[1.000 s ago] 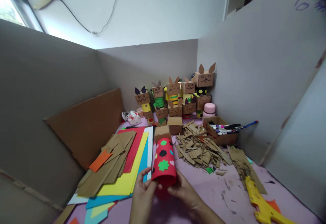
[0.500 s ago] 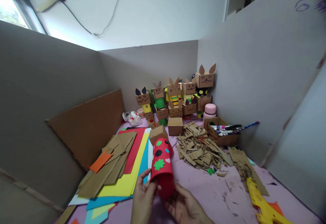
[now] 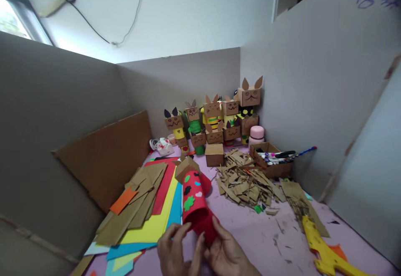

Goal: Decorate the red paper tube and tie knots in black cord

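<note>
A red paper tube (image 3: 194,198) with green, black, blue and pink cutouts leans near the table's front, its open end towards me. At its far end sits a cardboard box (image 3: 187,168). A red flap (image 3: 206,224) juts from the tube's near end, and my right hand (image 3: 227,249) pinches it between thumb and fingers. My left hand (image 3: 177,246) is at the lower left rim, fingers bent and apart, fingertips close to the edge; whether they touch is unclear. Another red part (image 3: 205,184) sticks out on the tube's right side.
Coloured sheets (image 3: 156,226) and cardboard pieces (image 3: 138,200) lie at left. A heap of cardboard scraps (image 3: 247,184), a box of pens (image 3: 272,169) and a yellow glue gun (image 3: 322,246) are at right. Several cardboard animal figures (image 3: 213,117) and a small box (image 3: 214,155) stand behind.
The tube has tilted, its far end moving left and its flap swinging to the right. My left hand has loosened from the rim; my right hand has moved up onto the flap.
</note>
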Available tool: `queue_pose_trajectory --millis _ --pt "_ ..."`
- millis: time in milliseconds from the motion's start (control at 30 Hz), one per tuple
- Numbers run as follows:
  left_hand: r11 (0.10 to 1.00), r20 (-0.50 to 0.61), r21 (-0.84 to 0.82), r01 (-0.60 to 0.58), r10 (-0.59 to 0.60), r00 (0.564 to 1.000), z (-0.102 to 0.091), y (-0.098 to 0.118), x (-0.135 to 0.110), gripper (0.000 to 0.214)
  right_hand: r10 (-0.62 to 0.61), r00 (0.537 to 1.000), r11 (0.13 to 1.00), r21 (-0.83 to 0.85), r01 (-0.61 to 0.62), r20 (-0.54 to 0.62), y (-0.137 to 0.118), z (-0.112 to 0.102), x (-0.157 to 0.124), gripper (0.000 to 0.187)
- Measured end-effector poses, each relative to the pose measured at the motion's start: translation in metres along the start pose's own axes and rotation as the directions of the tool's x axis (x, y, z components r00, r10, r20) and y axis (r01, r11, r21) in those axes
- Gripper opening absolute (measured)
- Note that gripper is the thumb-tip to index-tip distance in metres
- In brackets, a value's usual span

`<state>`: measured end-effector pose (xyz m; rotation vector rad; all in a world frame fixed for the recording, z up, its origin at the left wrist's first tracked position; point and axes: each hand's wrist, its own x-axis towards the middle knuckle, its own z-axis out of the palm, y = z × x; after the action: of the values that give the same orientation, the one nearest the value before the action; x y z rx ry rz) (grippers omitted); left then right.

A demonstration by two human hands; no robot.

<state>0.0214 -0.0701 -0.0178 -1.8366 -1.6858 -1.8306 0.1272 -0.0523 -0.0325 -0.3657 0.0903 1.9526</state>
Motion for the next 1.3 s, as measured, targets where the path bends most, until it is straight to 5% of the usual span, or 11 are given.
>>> queue_pose_trajectory --millis 100,233,433,767,1033,1300 --pt "0.923 0.132 0.211 -0.321 0.298 0.945 -0.003 -0.009 0.005 0.019 0.023 1.000 1.000 -0.012 -0.023 0.008 0.002 0.004 -0.001 0.027" --pt "0.814 0.195 0.263 -0.519 0.482 0.854 -0.003 -0.015 0.022 0.022 -0.021 1.000 1.000 -0.013 0.021 0.024 0.003 0.008 -0.001 0.033" --pt "0.818 0.251 0.265 -0.511 0.453 0.855 -0.004 -0.006 0.031 0.014 -0.105 0.993 0.992 -0.070 0.102 -0.046 -0.001 0.012 -0.002 0.034" --pt "0.846 0.272 0.226 -0.483 0.421 0.865 -0.006 0.007 0.040 0.017 -0.174 0.983 0.965 -0.191 0.182 0.056 -0.009 0.010 -0.005 0.036" --pt "0.773 0.320 0.248 -0.584 0.504 0.802 -0.009 -0.005 0.036 0.011 -0.159 0.984 0.965 -0.223 0.138 -0.080 -0.016 0.013 -0.010 0.040" --pt "0.772 0.285 0.234 -0.590 0.526 0.801 -0.005 -0.010 0.020 0.014 -0.151 0.977 0.952 -0.287 0.103 -0.149 -0.026 -0.005 0.003 0.035"
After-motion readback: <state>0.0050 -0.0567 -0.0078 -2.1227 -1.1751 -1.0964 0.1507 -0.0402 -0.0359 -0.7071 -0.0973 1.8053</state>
